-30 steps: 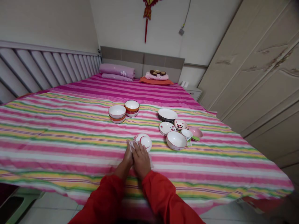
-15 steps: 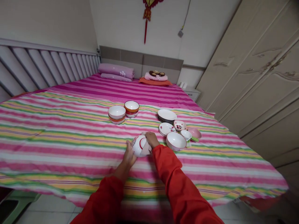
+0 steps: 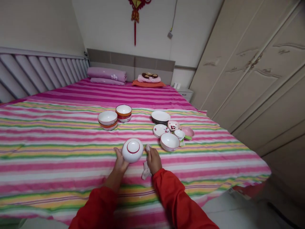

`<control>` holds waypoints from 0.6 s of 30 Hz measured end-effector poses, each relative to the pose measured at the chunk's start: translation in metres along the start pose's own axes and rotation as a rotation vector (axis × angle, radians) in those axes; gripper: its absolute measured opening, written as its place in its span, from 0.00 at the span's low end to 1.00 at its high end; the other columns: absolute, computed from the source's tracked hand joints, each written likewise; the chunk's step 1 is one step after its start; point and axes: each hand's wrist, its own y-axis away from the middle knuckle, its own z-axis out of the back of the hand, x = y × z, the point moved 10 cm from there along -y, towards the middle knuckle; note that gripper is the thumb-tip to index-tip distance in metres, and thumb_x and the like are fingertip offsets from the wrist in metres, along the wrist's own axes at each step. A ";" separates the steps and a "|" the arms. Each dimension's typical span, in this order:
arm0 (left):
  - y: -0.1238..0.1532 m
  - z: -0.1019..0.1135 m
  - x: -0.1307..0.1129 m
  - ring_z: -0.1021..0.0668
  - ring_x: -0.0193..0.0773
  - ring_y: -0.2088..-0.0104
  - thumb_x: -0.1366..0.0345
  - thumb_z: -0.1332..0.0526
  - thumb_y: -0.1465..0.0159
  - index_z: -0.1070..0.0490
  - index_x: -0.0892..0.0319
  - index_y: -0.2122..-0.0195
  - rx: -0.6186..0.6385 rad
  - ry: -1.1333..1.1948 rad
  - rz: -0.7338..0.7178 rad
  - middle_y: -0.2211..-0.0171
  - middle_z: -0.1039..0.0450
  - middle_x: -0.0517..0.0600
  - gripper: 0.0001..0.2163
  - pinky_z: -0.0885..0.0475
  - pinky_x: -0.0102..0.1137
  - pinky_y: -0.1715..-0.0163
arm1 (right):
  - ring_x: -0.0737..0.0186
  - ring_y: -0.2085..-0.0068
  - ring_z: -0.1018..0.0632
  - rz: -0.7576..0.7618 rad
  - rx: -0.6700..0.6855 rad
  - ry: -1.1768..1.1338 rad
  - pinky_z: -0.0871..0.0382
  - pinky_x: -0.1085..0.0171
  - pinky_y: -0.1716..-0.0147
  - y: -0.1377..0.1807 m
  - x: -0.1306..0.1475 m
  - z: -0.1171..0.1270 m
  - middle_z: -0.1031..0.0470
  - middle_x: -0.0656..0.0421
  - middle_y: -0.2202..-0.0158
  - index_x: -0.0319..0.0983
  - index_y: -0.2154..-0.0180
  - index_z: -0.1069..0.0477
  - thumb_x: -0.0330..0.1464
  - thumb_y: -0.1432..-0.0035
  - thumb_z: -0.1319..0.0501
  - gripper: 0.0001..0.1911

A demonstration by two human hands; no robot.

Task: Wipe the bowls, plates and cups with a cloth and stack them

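My left hand (image 3: 121, 161) grips a white bowl (image 3: 132, 150) with a red foot ring, its underside turned up toward me. To the right of it, my right hand (image 3: 154, 160) is closed on a pale cloth (image 3: 146, 171) that hangs below the fingers, apart from the bowl. Just past my right hand stands an upright white bowl (image 3: 170, 142) with a red rim. Farther off on the left are two stacks of bowls, a white-topped stack (image 3: 107, 119) and an orange-rimmed stack (image 3: 124, 113).
A striped cloth (image 3: 59, 152) covers the bed's near part. On the right are a stack of flowered plates (image 3: 161, 130), dark-sided dishes (image 3: 160, 117), a patterned dish (image 3: 174, 126), small white bowls (image 3: 179, 134) and a pink bowl (image 3: 188, 131). A wardrobe (image 3: 250, 70) borders the right side.
My right hand has drawn the cloth away from the bowl, to its right. The bowl remains in my left hand, its foot now plainly showing. The view has swung to the right.
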 end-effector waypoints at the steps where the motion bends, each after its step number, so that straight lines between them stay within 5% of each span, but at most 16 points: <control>1: 0.000 0.000 0.000 0.27 0.47 0.46 0.41 0.59 0.37 0.40 0.57 0.39 0.015 -0.027 0.008 0.52 0.24 0.56 0.33 0.33 0.45 0.46 | 0.55 0.59 0.29 0.066 0.002 0.059 0.33 0.56 0.57 0.003 0.004 0.000 0.27 0.49 0.61 0.35 0.50 0.31 0.31 0.35 0.55 0.19; 5: -0.002 -0.007 -0.005 0.24 0.44 0.50 0.45 0.48 0.37 0.40 0.54 0.40 0.026 -0.182 -0.001 0.53 0.24 0.52 0.28 0.31 0.39 0.48 | 0.54 0.58 0.30 0.161 -0.013 0.200 0.31 0.55 0.57 0.012 0.010 -0.004 0.29 0.48 0.60 0.34 0.46 0.34 0.28 0.36 0.53 0.20; 8: 0.000 -0.034 -0.023 0.22 0.41 0.56 0.47 0.40 0.41 0.35 0.55 0.45 0.019 -0.291 -0.113 0.55 0.23 0.52 0.27 0.27 0.34 0.54 | 0.54 0.59 0.31 0.156 -0.016 0.214 0.31 0.55 0.58 0.011 0.012 -0.004 0.29 0.48 0.60 0.33 0.46 0.35 0.27 0.37 0.54 0.20; 13: 0.013 -0.130 -0.029 0.26 0.36 0.76 0.49 0.31 0.53 0.29 0.63 0.61 0.171 -0.825 -0.251 0.73 0.26 0.48 0.25 0.30 0.29 0.75 | 0.53 0.59 0.30 0.117 -0.012 0.183 0.30 0.55 0.59 0.007 0.011 -0.003 0.30 0.48 0.62 0.33 0.48 0.33 0.28 0.37 0.53 0.19; 18: 0.038 -0.234 0.030 0.32 0.33 0.75 0.49 0.36 0.48 0.32 0.62 0.76 0.730 -1.402 -0.433 0.77 0.34 0.45 0.18 0.38 0.27 0.75 | 0.52 0.56 0.29 0.104 -0.012 0.138 0.30 0.53 0.56 0.007 0.007 -0.004 0.29 0.47 0.59 0.32 0.47 0.34 0.27 0.40 0.52 0.20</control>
